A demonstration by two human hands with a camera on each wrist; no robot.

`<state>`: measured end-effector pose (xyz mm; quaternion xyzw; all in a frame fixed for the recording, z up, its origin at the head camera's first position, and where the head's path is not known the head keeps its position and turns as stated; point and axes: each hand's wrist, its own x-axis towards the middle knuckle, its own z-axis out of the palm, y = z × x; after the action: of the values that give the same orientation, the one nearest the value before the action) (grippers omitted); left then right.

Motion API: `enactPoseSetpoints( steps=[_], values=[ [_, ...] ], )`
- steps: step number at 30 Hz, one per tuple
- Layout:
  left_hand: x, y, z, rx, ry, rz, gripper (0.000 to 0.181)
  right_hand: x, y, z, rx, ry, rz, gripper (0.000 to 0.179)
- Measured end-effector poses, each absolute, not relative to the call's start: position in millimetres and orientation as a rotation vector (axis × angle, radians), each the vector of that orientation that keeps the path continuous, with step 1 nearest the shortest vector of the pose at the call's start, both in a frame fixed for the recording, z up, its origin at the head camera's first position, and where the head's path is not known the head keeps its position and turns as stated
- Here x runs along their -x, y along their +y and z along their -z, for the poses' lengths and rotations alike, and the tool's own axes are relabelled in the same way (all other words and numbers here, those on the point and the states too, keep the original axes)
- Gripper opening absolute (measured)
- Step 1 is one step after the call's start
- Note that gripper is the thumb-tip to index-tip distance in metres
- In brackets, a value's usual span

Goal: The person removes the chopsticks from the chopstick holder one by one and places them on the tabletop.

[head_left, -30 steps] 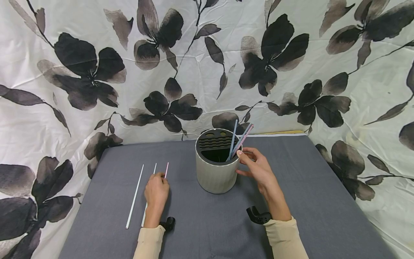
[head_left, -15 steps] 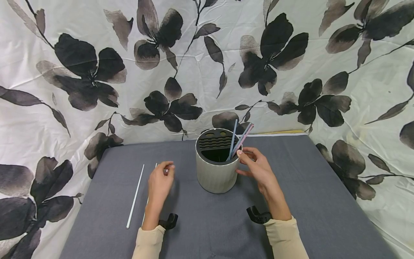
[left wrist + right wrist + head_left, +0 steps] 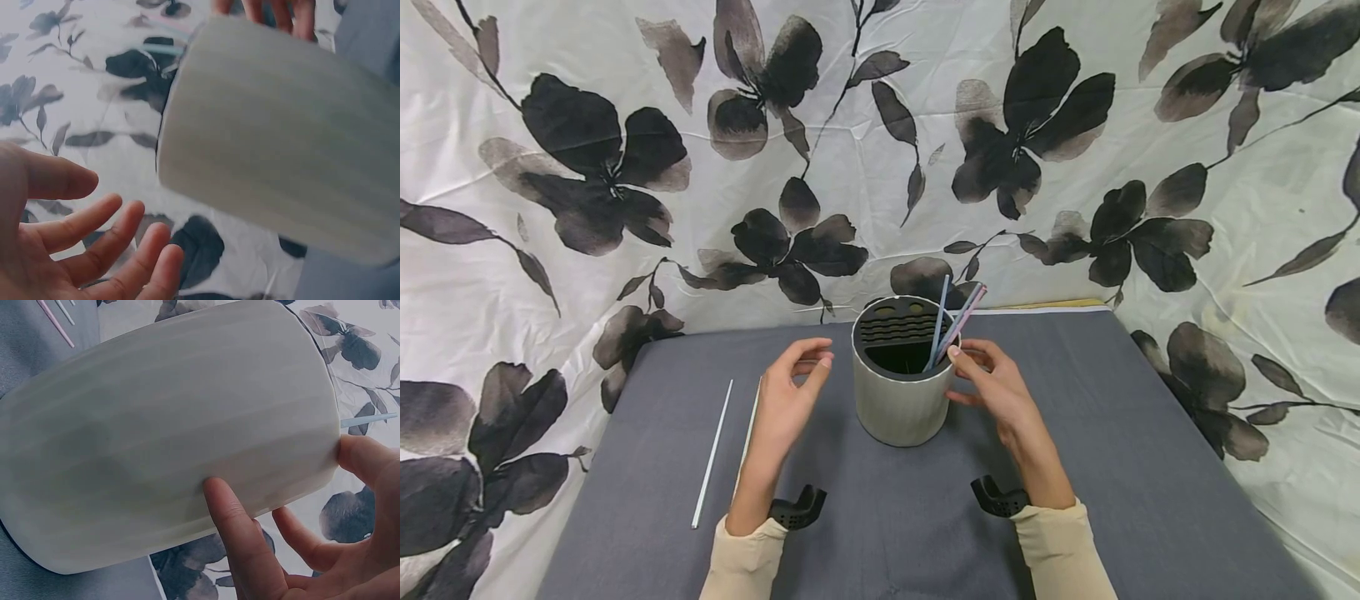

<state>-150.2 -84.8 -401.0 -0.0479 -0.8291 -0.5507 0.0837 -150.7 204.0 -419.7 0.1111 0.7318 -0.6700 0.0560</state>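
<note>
A pale ribbed pen holder (image 3: 898, 408) with a dark divided top stands upright on the table. Blue straws (image 3: 937, 325) and a pink straw (image 3: 973, 308) lean out of its front compartment. My right hand (image 3: 996, 392) holds the holder's right side, thumb at the rim, and a finger presses its wall in the right wrist view. Left of the holder, my left hand (image 3: 786, 408) is raised with fingers loosely bent, apart from it and holding nothing. On the table, another pink straw (image 3: 56, 324) appears in the right wrist view; the head view hides it.
A whitish straw (image 3: 713, 450) lies on the grey cloth (image 3: 647, 467) at the left. A second one (image 3: 750, 425) is partly covered by my left forearm. A floral sheet (image 3: 865, 167) hangs behind the table's far edge.
My left hand has lifted from beside the pink straw on the table and moved up and right towards the holder, its fingers spreading. My right hand stays at the holder.
</note>
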Motion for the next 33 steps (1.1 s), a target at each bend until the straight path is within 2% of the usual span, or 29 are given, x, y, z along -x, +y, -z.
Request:
enactPoseSetpoints(
  steps=[12,21,33],
  values=[
    [159,-43,386,0.342,-2.295,1.718,0.027,151,204,420,-0.327,2.229,2.027,0.072],
    [164,-6,384,0.448,-2.368,1.444,0.023,151,204,420,-0.335,2.219,2.029,0.073],
    [173,28,382,0.512,-2.501,1.192,0.030,151,204,419,-0.322,2.206,2.039,0.073]
  ],
)
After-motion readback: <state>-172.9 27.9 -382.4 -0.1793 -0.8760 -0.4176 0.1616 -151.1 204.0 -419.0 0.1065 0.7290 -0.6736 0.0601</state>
